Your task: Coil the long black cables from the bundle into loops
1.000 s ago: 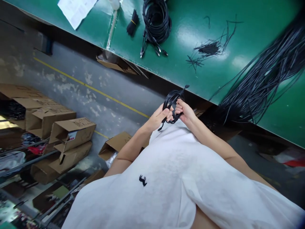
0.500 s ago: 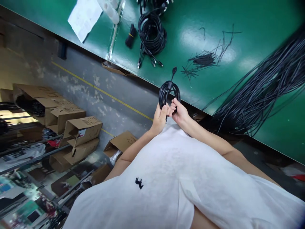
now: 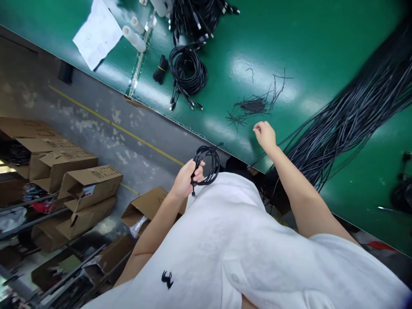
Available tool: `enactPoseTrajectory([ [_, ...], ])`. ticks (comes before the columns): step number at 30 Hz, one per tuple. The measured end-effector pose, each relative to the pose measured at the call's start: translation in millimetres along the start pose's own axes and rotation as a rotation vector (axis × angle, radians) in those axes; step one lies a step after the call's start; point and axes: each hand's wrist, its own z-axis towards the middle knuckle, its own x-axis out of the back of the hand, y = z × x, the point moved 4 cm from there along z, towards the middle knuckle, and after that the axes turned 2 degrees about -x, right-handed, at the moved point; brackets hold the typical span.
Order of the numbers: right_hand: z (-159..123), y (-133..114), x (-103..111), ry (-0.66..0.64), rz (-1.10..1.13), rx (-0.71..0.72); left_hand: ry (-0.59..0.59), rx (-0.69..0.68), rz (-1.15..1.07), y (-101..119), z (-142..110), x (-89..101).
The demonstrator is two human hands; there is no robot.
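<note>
One coiled black cable (image 3: 215,171) clasped in my left hand (image 3: 188,177); right hand (image 3: 265,135) curled near thin black ties (image 3: 254,105), can't tell if pinching any. Best keep loops snug.

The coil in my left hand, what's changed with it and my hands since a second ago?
Your right hand has let go of the coil and moved forward and right, over the table, near the thin strips. Your left hand still holds the coil. The strips and the cable bundle lie as before.
</note>
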Motion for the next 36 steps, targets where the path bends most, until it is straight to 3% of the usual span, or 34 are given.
enactPoseTrajectory([
  [3,54,6,-1,0.023,-0.149,-0.008,0.058,-0.002,0.005,-7,-8,0.5],
  [6,84,11,-1,-0.036,-0.238,-0.046,0.134,-0.004,-0.007,-14,-16,2.7],
  [9,91,13,5,-0.066,-0.273,0.008,0.155,-0.029,0.012,-19,-21,3.5],
  [13,83,14,26,0.042,-0.291,0.06,0.16,-0.058,0.04,-22,-18,-0.6],
  [16,57,12,44,0.127,-0.248,0.012,0.149,-0.094,0.043,-24,-8,-8.8],
  [19,0,-5,56,0.197,-0.01,0.011,0.069,-0.12,0.048,-27,2,-21.1],
  [21,-51,-25,48,0.003,0.261,0.017,-0.005,-0.142,0.087,-29,6,-29.1],
  [24,-128,-68,18,-0.483,0.619,-0.027,-0.13,-0.186,0.183,-33,4,-38.8],
  [26,-158,-91,1,-0.61,0.771,-0.072,-0.245,-0.177,0.232,-38,0,-43.8],
  [29,-168,-107,-14,-0.615,0.844,-0.056,-0.358,-0.149,0.266,-46,-4,-44.7],
  [33,-165,-104,-16,-0.607,0.596,0.103,-0.355,-0.196,0.229,-50,-5,-39.3],
  [36,-165,-104,-12,-0.57,0.51,0.113,-0.337,-0.235,0.225,-52,-6,-37.8],
])
